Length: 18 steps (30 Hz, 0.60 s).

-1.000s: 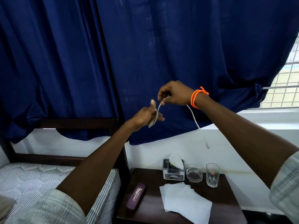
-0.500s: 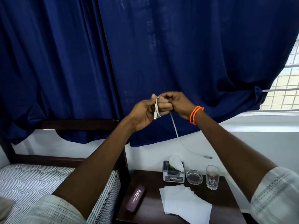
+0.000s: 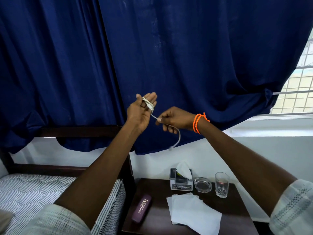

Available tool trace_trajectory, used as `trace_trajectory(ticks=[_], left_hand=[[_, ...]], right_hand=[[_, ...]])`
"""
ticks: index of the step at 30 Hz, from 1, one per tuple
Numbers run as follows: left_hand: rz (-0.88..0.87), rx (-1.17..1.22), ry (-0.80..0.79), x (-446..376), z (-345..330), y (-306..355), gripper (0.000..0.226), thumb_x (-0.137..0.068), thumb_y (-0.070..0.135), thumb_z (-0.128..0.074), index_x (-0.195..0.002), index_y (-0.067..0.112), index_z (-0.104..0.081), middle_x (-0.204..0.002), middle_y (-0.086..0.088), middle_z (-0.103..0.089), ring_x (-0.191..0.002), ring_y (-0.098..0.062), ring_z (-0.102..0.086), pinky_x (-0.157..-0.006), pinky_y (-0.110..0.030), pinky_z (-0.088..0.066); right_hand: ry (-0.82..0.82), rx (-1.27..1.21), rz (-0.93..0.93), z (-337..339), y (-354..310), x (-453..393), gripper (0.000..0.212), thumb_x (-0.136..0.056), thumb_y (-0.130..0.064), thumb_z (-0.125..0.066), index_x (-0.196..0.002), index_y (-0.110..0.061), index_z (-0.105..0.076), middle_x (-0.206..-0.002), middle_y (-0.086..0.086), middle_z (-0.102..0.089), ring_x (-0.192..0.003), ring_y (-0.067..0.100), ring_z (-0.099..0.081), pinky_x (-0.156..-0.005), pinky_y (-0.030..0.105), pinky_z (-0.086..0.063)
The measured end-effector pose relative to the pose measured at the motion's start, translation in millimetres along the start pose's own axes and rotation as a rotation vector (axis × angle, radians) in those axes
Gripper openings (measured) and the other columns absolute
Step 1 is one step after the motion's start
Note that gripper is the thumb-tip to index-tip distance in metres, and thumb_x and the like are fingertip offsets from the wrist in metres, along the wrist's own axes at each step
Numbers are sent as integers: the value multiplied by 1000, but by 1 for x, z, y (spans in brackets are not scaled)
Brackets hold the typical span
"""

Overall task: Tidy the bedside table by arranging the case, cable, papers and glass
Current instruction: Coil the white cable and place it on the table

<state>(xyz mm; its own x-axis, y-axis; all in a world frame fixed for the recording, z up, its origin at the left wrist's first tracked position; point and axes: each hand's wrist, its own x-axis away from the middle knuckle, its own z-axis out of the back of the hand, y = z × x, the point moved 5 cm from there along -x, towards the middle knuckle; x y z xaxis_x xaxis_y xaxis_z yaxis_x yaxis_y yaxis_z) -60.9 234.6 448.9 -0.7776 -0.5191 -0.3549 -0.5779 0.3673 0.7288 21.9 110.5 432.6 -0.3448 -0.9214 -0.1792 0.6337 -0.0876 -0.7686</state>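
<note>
Left hand: raised before the curtain, fingers extended upward, palm toward the camera; several white loops of cable sit wound around the fingers.
Right hand: level with the left and just beside it, thumb and forefinger pinched on the cable a short way below the loops; an orange band circles the wrist.
Cable: runs taut from the loops to the right hand's pinch, then hangs in a curve below it, free end dangling clear of the tabletop (end blurred, connector type not readable).
Case: dark purple, shut, lying at the tabletop's left edge, next to the bed.
Papers: white sheets in a loose overlapping stack at the tabletop's front centre, one corner running over the front edge.
Glass: clear, upright, at the rear right corner.
Ashtray: clear, just left of the glass, apart from it.
Tissue box: at the rear, left of the ashtray, a tissue standing out of the top.
</note>
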Motion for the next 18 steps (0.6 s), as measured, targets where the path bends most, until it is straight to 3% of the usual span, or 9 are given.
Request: trace_trajectory(ticks=[3, 6, 10, 15, 18], left_hand=[[-45, -473, 154, -1, 13, -3, 46, -109, 39, -39, -124, 2, -62, -104, -5, -79, -113, -21, -70, -108, -39, -49], [-15, -801, 168, 1, 19, -9, 44, -108, 46, -39, -112, 11, -67, -91, 4, -81, -105, -17, -71, -98, -39, -52], [153, -867, 88, 6, 24, -22, 53, -109, 42, -36, -120, 1, -67, -89, -1, -82, -105, -26, -73, -101, -45, -54], [261, -794, -87, 16, 21, -29, 53, -111, 37, -35, -123, -4, -65, -103, -13, -80, -98, -20, -77, -85, -33, -56], [214, -739, -16, 14, 20, -25, 50, -111, 35, -37, -123, -7, -63, -94, -11, -80, -99, -24, -75, -93, -36, -56]], right_hand=[[13, 215, 52, 10, -18, 1, 18, -96, -26, -64, -97, -11, -74, -67, 1, -69, -49, 10, -56, -47, 26, -49], [-22, 320, 95, 22, -33, 3, 11, -90, -24, -72, -92, -13, -76, -65, 3, -69, -49, 9, -56, -48, 24, -48], [-24, 430, 129, 38, -42, 6, 6, -85, -19, -78, -91, -20, -78, -72, -1, -74, -54, 4, -61, -55, 16, -50], [-52, 470, 138, 46, -44, 9, 10, -86, -16, -78, -96, -19, -78, -80, -9, -77, -69, -1, -69, -66, 17, -55], [-135, 434, 147, 43, -46, 13, 10, -86, -15, -78, -96, -16, -79, -73, -12, -74, -64, -2, -65, -60, 12, -50]])
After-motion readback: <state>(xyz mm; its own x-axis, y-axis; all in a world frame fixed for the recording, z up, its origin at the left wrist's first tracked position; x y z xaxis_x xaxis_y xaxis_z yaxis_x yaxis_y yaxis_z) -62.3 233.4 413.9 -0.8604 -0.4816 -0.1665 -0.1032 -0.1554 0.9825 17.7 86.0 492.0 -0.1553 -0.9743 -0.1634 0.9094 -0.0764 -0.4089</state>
